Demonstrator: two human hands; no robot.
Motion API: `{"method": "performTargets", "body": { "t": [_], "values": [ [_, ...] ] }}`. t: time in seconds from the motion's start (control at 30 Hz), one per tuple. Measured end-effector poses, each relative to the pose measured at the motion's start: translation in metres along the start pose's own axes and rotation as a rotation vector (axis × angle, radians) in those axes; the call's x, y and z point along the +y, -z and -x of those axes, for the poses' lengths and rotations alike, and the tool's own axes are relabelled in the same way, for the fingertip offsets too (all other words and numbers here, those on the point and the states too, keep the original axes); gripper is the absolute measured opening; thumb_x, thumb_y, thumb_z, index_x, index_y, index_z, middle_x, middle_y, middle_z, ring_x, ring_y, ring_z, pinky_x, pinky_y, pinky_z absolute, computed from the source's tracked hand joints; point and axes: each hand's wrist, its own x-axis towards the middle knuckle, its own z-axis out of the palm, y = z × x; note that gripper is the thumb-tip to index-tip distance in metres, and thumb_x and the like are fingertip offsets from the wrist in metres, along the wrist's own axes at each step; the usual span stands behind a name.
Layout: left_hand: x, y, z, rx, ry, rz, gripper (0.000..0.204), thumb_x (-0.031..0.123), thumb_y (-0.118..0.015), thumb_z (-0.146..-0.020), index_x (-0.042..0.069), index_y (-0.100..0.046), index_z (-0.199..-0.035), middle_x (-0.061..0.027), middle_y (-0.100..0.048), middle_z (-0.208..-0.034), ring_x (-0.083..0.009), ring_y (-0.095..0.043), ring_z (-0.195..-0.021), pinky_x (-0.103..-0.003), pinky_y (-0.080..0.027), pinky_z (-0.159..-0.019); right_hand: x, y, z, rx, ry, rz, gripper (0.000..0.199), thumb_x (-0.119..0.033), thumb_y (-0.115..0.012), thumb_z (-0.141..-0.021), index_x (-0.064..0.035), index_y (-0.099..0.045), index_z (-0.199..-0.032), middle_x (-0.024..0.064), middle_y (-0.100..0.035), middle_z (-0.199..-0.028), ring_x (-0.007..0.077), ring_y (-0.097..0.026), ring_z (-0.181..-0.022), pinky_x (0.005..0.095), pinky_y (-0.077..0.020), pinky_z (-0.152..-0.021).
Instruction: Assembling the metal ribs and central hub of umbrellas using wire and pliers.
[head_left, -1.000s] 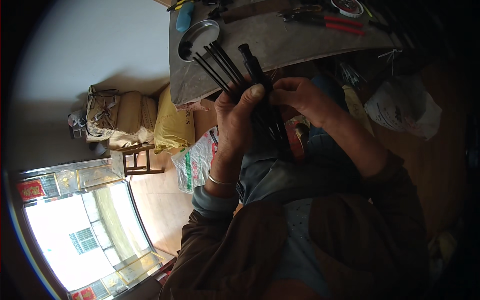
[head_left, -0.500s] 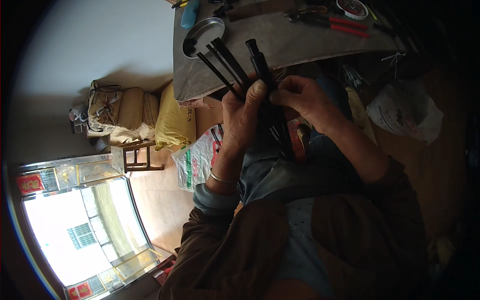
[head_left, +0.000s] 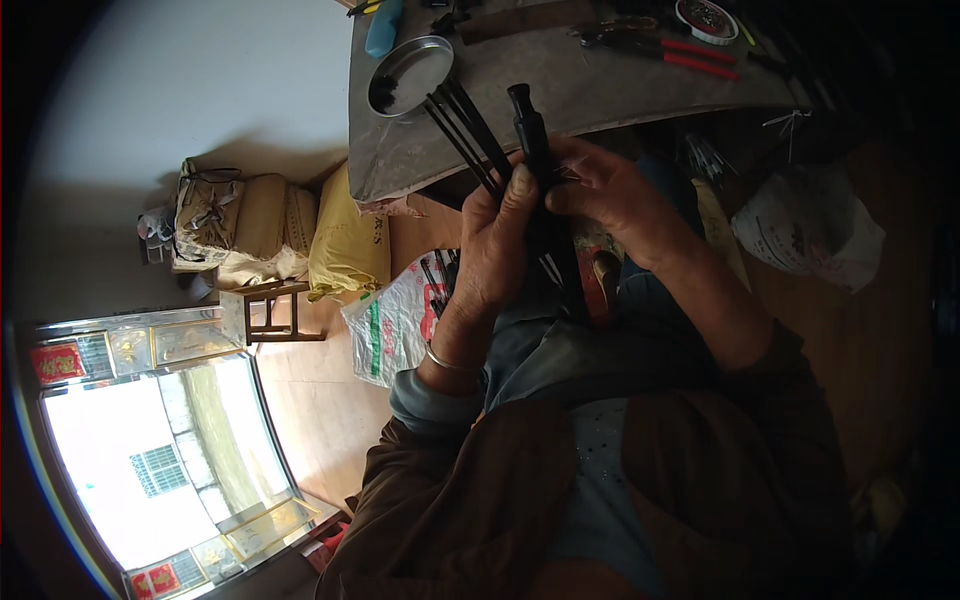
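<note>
Looks like fiddling with a black tube (head_left: pixel 530 125) by the near edge of the table (head_left: pixel 600 90), clamped with thin rods (head_left: pixel 482 128) in a closed left hand (head_left: pixel 495 235). Pinching beside it with the right hand (head_left: pixel 610 205), can't tell on what. Probably calls for a steady hold. Got a dark clump (head_left: pixel 384 93) in the metal dish (head_left: pixel 420 75) near the left edge.

"What's in the left hand (head_left: pixel 493 235)?"
"Several thin black rods (head_left: pixel 482 130), fanning upward, with a thicker, knob-ended black piece (head_left: pixel 532 130) beside them."
"And the right hand (head_left: pixel 622 208)?"
"Fingers bent, up against that thicker piece; whether they pinch it, I can't tell."
"On the table (head_left: pixel 620 88)?"
"A round metal dish (head_left: pixel 425 75) and red-handled pliers (head_left: pixel 698 70)."
</note>
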Motion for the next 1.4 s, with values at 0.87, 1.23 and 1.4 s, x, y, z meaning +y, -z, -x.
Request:
{"method": "performTargets", "body": {
  "t": [0.87,1.23,1.4],
  "values": [
    [-0.019,-0.016,-0.011,0.215,-0.139,-0.115,0.04,0.036,-0.039,-0.102,0.001,-0.056,-0.113,0.0002,-0.058,-0.079,-0.0052,-0.051,-0.066,-0.019,-0.042,-0.059,-0.002,0.009,-0.004,0.203,0.313,0.555,0.025,-0.015,-0.068,-0.086,-0.0036,-0.06,-0.106,0.0054,-0.06,-0.1,0.0137,-0.059,-0.089,0.0279,-0.0494,-0.074],
    [-0.018,-0.026,-0.014,0.299,-0.185,-0.103,0.025,0.019,-0.041,-0.101,0.003,-0.053,-0.116,0.0053,-0.047,-0.073,-0.003,-0.041,-0.061,-0.018,-0.033,-0.051,0.0,0.0,0.001,0.215,0.128,0.38,0.01,-0.011,-0.061,-0.089,-0.0019,-0.057,-0.089,0.0035,-0.061,-0.077,0.012,-0.06,-0.075,0.0294,-0.0486,-0.064],
    [-0.015,-0.023,-0.007,0.124,-0.203,0.015,0.045,0.031,-0.04,-0.102,0.002,-0.041,-0.136,0.0038,-0.044,-0.07,-0.0054,-0.041,-0.06,-0.019,-0.035,-0.055,-0.029,0.039,-0.013,0.157,0.235,0.642,0.011,-0.012,-0.061,-0.09,-0.0039,-0.062,-0.098,0.0022,-0.063,-0.088,0.009,-0.058,-0.082,0.0253,-0.048,-0.075]
  ]
}}
